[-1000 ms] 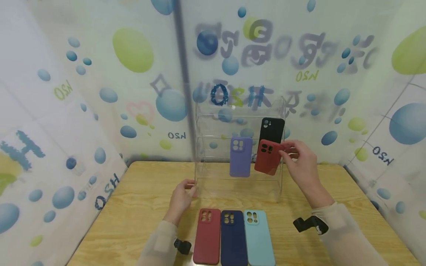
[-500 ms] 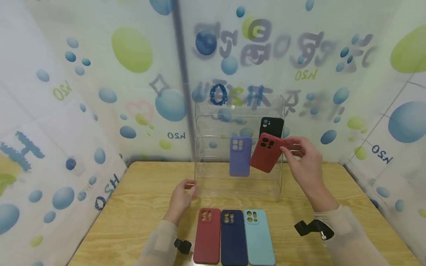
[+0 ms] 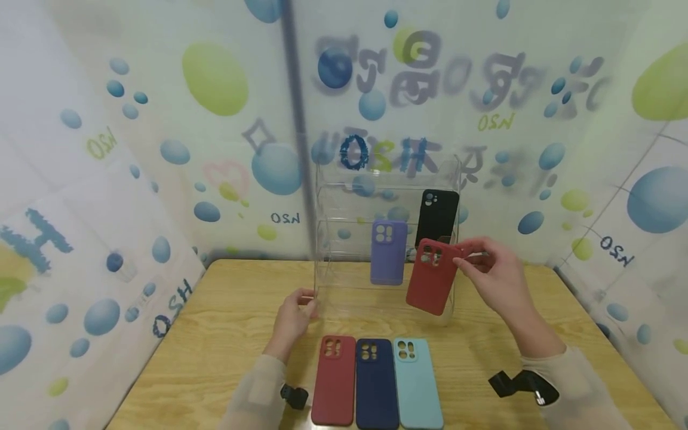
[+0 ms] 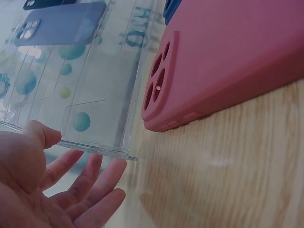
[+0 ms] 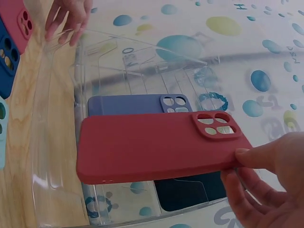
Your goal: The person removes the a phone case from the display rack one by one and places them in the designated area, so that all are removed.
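Right hand (image 3: 497,278) pinches red case (image 3: 429,276) by its top corner, before clear rack (image 3: 344,286). Left hand (image 3: 292,319), fingers relaxed, touches rack's corner. Purple case (image 3: 388,252) and black case (image 3: 438,209) sit inside.

red phone case (image 3: 429,275) pinched at its camera-cutout end (four openings), hanging slightly tilted in front of the clear acrylic rack (image 3: 344,292), lower right.

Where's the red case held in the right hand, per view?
Head: the held red case is right of centre, pinched by the right hand in front of the clear rack.
Left wrist: not in it; the red case there lies on the table.
Right wrist: centre.
Shared landmark: the purple case in the rack.
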Available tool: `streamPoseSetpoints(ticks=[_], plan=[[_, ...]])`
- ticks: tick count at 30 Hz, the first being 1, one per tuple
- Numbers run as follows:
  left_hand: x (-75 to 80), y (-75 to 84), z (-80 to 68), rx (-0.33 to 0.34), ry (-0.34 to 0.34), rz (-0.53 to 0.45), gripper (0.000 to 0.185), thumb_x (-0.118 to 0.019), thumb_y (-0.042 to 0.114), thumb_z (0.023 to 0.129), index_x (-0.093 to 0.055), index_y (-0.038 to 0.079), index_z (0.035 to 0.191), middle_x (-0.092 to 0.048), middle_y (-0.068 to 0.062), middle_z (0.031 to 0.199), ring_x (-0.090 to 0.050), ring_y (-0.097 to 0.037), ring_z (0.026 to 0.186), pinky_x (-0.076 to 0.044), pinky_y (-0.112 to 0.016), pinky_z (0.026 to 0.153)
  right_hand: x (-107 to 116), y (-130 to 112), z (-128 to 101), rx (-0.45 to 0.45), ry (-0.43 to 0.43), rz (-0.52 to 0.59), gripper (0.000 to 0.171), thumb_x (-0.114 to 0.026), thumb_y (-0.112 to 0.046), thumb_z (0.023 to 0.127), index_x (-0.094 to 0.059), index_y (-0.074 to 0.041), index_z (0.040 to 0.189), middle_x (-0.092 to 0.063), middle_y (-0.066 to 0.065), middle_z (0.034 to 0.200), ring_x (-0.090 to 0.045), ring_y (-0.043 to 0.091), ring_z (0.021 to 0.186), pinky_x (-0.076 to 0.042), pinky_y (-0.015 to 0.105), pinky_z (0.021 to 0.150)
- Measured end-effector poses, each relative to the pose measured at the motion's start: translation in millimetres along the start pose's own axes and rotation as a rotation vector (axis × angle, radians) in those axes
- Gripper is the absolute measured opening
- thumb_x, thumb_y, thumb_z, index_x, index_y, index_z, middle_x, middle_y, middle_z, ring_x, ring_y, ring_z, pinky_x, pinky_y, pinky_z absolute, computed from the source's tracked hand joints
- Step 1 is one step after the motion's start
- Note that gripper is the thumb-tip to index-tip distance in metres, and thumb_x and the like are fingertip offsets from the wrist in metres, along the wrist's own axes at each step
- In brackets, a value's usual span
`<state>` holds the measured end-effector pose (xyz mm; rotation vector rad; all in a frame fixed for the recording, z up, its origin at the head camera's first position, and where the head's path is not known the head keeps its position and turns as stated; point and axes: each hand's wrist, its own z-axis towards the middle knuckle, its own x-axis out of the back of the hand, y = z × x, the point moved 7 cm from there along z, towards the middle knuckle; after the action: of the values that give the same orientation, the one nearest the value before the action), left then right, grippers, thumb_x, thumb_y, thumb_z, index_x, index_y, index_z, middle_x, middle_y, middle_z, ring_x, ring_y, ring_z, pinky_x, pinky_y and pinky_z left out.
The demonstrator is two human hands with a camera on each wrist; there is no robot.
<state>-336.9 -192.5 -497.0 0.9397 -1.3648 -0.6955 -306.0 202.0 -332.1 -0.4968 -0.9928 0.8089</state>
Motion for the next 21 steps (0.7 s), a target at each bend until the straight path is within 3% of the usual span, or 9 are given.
streamPoseSetpoints(ticks=[5, 10, 15, 21], plan=[[-0.3, -1.0, 0.2, 0.003, 0.005, 0.001, 0.026, -0.060, 0.018, 0.103, -0.066, 0.007, 0.126, -0.068, -0.019, 0.121, -0.074, -0.025, 0.088, -0.048, -0.028, 0.060, 0.4, 5.4, -5.7, -0.034, -0.077, -0.044, 0.024, -0.075, -0.015, 0.095, -0.069, -0.007, 0.116, -0.072, 0.014, 0.104, -0.073, 0.018, 0.083, -0.056, 0.018, 0.068], [-1.2, -1.3, 0.4, -0.006, 0.003, -0.003, 0.026, -0.061, 0.018, 0.103, -0.066, 0.006, 0.126, -0.068, -0.019, 0.121, -0.075, -0.026, 0.088, -0.049, -0.029, 0.060, -0.9, 16.2, -13.3, -0.085, -0.166, -0.049, 0.027, -0.075, -0.015, 0.095, -0.067, -0.006, 0.119, -0.072, 0.016, 0.107, -0.075, 0.028, 0.087, -0.057, 0.025, 0.067], [-2.2, -0.1, 0.9, -0.015, 0.006, -0.004, 0.027, -0.062, 0.018, 0.103, -0.066, 0.007, 0.126, -0.069, -0.019, 0.121, -0.075, -0.027, 0.089, -0.050, -0.028, 0.060, -3.1, 24.5, -19.4, -0.116, -0.241, -0.059, 0.027, -0.075, -0.013, 0.095, -0.066, -0.006, 0.120, -0.072, 0.016, 0.108, -0.076, 0.030, 0.090, -0.058, 0.026, 0.068], [-0.2, 2.8, -1.3, -0.021, 0.014, 0.007, 0.027, -0.060, 0.018, 0.103, -0.066, 0.005, 0.127, -0.069, -0.020, 0.121, -0.076, -0.028, 0.089, -0.049, -0.028, 0.060, -7.0, 33.0, -24.5, -0.163, -0.329, -0.059, 0.028, -0.076, -0.013, 0.094, -0.067, -0.005, 0.119, -0.070, 0.014, 0.108, -0.073, 0.023, 0.088, -0.058, 0.026, 0.068]])
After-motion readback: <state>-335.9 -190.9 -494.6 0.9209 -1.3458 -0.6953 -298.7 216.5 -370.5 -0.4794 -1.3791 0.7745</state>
